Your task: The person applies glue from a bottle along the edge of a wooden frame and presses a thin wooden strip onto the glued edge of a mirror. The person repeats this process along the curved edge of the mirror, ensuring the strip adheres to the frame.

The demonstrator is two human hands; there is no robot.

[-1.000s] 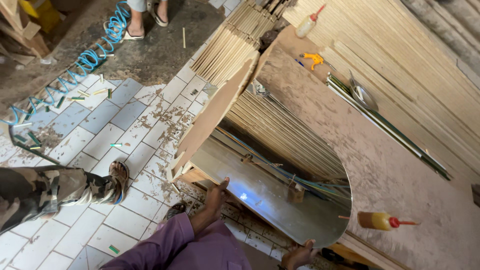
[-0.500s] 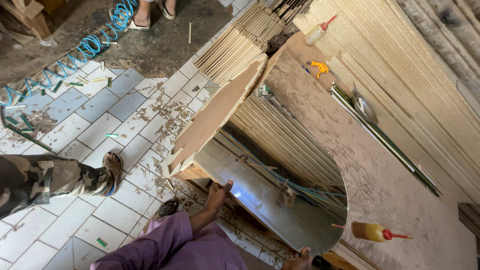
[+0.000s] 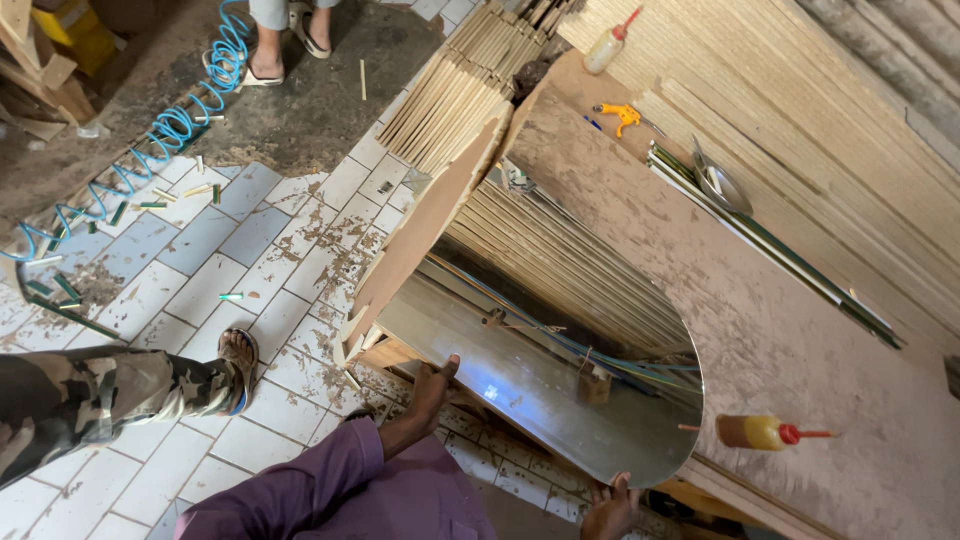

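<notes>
Mirror point(image 3: 540, 385): large, round-ended, reflective; it lies tilted between both hands, leaning on the dusty workbench point(image 3: 800, 330).
Risk: it could slip off the bench edge or crack, judging by only fingertip support.
Left hand point(image 3: 432, 388): fingers spread, pressing the mirror's near edge.
Right hand point(image 3: 610, 503): fingers curled under the rounded end.
Glue bottle point(image 3: 762, 432): just beyond the right hand.

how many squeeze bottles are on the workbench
2: one pale glue bottle with a red tip at the far end of the workbench, one amber bottle near the mirror's rounded end. Others may be hidden.
</notes>
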